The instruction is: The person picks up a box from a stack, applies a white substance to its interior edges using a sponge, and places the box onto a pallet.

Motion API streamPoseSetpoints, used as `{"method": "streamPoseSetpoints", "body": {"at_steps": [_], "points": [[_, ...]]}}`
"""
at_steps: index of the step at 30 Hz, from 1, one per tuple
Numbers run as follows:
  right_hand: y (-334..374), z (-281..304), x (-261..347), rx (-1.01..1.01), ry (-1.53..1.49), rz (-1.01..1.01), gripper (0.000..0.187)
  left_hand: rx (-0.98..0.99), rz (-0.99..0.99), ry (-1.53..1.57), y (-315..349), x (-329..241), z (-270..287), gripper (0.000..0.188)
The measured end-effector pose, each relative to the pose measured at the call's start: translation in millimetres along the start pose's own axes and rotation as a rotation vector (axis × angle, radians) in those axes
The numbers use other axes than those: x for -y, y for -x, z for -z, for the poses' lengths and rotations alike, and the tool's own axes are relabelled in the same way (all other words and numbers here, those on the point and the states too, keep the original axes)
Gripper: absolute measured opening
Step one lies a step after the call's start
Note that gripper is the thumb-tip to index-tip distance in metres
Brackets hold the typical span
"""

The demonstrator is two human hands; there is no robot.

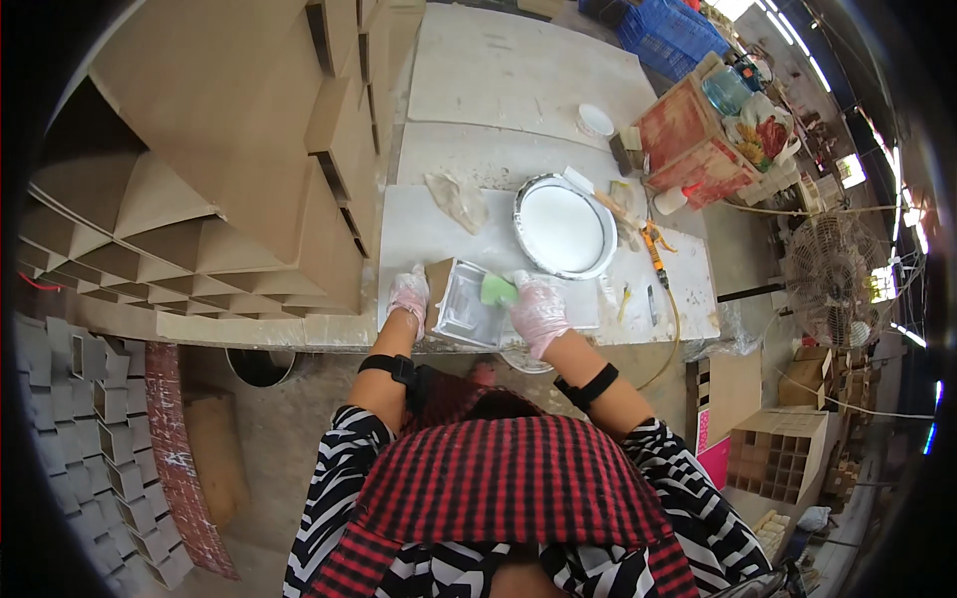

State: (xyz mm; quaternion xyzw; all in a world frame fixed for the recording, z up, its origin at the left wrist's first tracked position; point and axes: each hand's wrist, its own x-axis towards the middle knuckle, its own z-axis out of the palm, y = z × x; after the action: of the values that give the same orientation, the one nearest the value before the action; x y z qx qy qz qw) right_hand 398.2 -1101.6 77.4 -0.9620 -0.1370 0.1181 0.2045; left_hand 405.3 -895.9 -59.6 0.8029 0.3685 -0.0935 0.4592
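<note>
A small brown box (439, 284) lies tilted near the table's front edge, its upper face smeared with white, wet-looking paint. My left hand (408, 292), in a thin whitish glove, grips the box along its left side. In my gloved right hand (539, 310) is a green sponge (495, 290), held at the right edge of the painted face. Just beyond that hand stands a round tub of white paint (565, 227). Across the tub's right rim rests a brush (604, 197) with a wooden handle. The fingertips under the sponge are hidden.
Tall stacks of brown boxes (249, 130) crowd the left of the table (478, 149). A crumpled plastic bag (457, 202) lies left of the tub. To the right are an orange-handled air gun (655, 242) with a hose, a small white bowl (595, 121) and a reddish crate (688, 130).
</note>
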Motion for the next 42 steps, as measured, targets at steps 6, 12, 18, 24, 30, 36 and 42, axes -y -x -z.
{"method": "streamPoseSetpoints", "body": {"at_steps": [6, 12, 18, 24, 30, 36, 42], "points": [[-13.0, -16.5, 49.0, -0.131, -0.226, -0.039, 0.037, -0.018, -0.005, -0.003, -2.2, 25.5, -15.1, 0.057], [-19.9, -24.6, 43.5, 0.047, -0.356, 0.047, 0.038, -0.050, -0.086, 0.180, -43.3, 94.5, -65.5, 0.049], [-7.5, -20.6, 45.3, -0.056, 0.106, 0.086, 0.035, 0.042, 0.021, 0.232, -36.7, 87.7, -62.0, 0.047], [-15.0, -17.5, 89.8, 0.032, -0.277, -0.046, 0.037, 0.060, 0.037, 0.245, -21.8, 87.3, -61.6, 0.045], [-16.4, -5.0, 26.9, 0.170, -0.705, -0.067, 0.042, 0.078, 0.043, 0.252, -22.8, 89.3, -60.9, 0.044], [-19.1, -6.1, 32.8, 0.275, -0.461, 0.092, 0.039, 0.082, 0.039, 0.242, -22.3, 90.8, -58.1, 0.043], [-31.4, -18.8, 47.0, 0.119, -0.229, 0.266, 0.038, 0.083, 0.006, 0.247, -28.4, 96.4, -63.9, 0.042]]}}
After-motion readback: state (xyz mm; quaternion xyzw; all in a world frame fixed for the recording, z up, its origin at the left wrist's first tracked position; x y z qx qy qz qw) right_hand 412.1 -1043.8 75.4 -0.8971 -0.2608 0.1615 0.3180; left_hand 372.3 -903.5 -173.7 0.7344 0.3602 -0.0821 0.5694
